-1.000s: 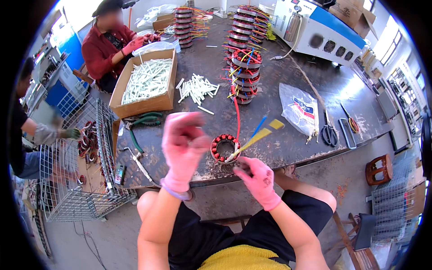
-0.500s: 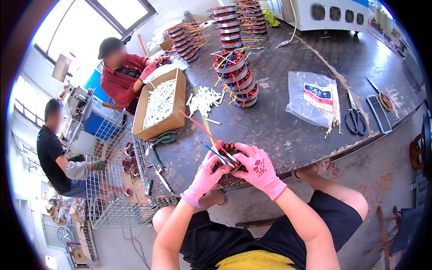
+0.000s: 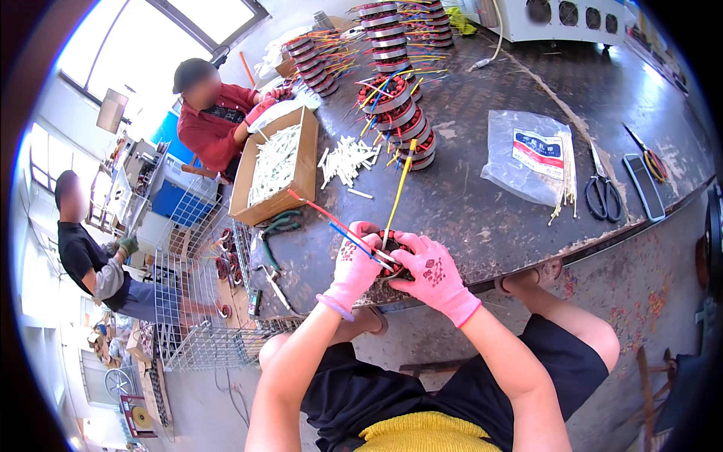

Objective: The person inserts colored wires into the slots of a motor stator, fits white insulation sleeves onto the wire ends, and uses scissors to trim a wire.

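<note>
A round motor stator [image 3: 397,239] with red and black windings is held at the table's near edge, partly hidden by my pink-gloved hands. My left hand [image 3: 355,261] closes on its left side, near the wire bases. My right hand [image 3: 435,280] grips the right side, fingers curled over the rim. A yellow wire [image 3: 399,188] rises from the stator. A red wire [image 3: 329,216] and a blue wire [image 3: 348,236] slant to the upper left, with white sleeves [image 3: 384,258] at their lower ends between my hands.
Left of the stator lie green-handled pliers [image 3: 280,224] and a cardboard box [image 3: 307,154] of white sleeves, with a loose sleeve pile [image 3: 349,160] beside it. Stator stacks [image 3: 407,128] stand behind. A plastic bag [image 3: 520,162], scissors [image 3: 602,197] and a phone [image 3: 644,188] lie right. Two people work at left.
The yellow wire now stands more upright and apart from the red and blue ones, which lean further left. Both hands still hold the stator. The person at far left has raised their hands.
</note>
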The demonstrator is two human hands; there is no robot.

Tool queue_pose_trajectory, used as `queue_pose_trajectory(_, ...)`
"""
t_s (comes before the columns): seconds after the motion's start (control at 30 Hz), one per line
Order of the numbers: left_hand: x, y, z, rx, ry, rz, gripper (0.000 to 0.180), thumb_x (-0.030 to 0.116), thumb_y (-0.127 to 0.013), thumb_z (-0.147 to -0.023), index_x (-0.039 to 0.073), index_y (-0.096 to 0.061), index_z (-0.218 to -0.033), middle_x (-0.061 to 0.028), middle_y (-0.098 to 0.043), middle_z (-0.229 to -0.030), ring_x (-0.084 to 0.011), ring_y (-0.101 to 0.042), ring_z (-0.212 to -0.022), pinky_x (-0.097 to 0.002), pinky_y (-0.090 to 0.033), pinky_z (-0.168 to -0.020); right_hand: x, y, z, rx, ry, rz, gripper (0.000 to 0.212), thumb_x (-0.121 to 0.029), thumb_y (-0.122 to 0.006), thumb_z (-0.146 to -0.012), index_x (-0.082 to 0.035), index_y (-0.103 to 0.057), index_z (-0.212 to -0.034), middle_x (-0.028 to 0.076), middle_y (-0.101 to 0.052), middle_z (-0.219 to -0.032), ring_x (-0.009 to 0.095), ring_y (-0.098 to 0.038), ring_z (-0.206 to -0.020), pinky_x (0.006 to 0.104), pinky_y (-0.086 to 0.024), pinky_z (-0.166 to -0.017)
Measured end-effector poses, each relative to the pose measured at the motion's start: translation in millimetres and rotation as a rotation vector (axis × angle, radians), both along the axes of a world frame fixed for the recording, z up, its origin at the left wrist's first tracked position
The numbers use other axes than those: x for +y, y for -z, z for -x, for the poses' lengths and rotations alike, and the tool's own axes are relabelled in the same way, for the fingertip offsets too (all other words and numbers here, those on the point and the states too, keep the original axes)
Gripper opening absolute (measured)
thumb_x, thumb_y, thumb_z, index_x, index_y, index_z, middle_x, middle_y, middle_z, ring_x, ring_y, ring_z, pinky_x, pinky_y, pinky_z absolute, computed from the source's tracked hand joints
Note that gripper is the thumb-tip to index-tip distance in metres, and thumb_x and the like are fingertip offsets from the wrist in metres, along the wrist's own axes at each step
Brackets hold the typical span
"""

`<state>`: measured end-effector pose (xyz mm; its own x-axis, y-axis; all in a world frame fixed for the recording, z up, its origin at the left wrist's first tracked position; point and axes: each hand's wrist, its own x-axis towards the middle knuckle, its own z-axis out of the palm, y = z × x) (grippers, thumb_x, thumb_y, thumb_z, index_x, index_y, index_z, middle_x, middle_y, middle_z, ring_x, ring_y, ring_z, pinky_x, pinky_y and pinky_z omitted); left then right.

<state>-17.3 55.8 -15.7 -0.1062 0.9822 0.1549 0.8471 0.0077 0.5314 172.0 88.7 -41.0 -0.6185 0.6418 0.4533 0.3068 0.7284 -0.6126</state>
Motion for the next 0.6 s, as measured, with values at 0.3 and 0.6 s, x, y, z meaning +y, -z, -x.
queue_pose_trajectory(0.3,-40.8,19.5,-16.9,-1.409,-0.228,-0.006,0.021,-0.002,-0.063,-0.089,-0.006,-0.061,-0.109,-0.0051,-0.055,-0.125,-0.014,-0.062,-0.1,-0.0272,-0.049,-0.091,30.1,-0.5,-13.4,0.068,-0.201,0.036,0.044,-0.025,-0.084,-0.064,-0.007,-0.063,-0.099,0.009,-0.056,-0.127,0.033,-0.057,-0.113,0.0437,-0.049,-0.094)
queue_pose_trajectory(0.6,-43.8,4.3,-19.1,-0.628,-0.111,0.006,0.017,0.006,-0.071,-0.084,-0.002,-0.066,-0.099,-0.0105,-0.041,-0.145,-0.0179,-0.054,-0.119,-0.0329,-0.045,-0.1,14.9,-33.6,-33.2,-0.04,-0.098,0.009,0.043,-0.026,-0.08,-0.073,-0.002,-0.062,-0.103,0.017,-0.057,-0.13,0.032,-0.06,-0.111,0.0404,-0.051,-0.093)
